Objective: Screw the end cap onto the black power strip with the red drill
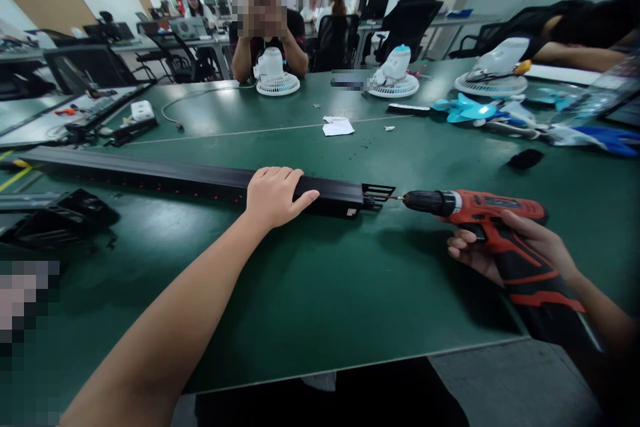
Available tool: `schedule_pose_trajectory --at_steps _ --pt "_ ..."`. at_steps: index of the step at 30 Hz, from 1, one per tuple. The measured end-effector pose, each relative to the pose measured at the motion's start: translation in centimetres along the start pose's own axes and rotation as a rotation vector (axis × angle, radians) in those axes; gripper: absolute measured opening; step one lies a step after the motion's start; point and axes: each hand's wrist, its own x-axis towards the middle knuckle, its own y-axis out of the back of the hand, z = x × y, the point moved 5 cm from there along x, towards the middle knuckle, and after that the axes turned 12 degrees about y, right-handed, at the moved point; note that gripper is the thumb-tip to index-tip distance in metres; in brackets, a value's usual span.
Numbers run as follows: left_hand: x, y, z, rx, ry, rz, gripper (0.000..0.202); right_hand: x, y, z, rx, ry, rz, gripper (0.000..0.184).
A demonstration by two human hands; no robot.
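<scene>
Across the green table lies a long black bar-shaped housing (210, 181), with a row of small red marks along its near side. My left hand (275, 197) is wrapped over it near its right end. In my right hand (480, 250) is a red and black cordless drill (500, 210), its fingers around the handle near the trigger. The drill's thin bit (385, 197) points left and reaches the slotted black bracket (377, 192) at the housing's end. Whether the tip sits in a screw is too small to tell.
White fan bases (277, 83) stand along the far side, where a person sits. Blue fan blades (465, 108) and a small black object (525, 159) lie at the right. Paper scraps (338, 126) are mid-table. Black parts (60, 217) and a white power strip (142, 111) lie left.
</scene>
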Motion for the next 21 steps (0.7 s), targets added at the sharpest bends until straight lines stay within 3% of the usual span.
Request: schedule_pose_trajectory --at_steps 21 --pt "-0.05 -0.03 -0.06 -0.021 0.001 0.023 0.068 0.31 0.35 -0.02 -0.040 0.010 -0.058 0.044"
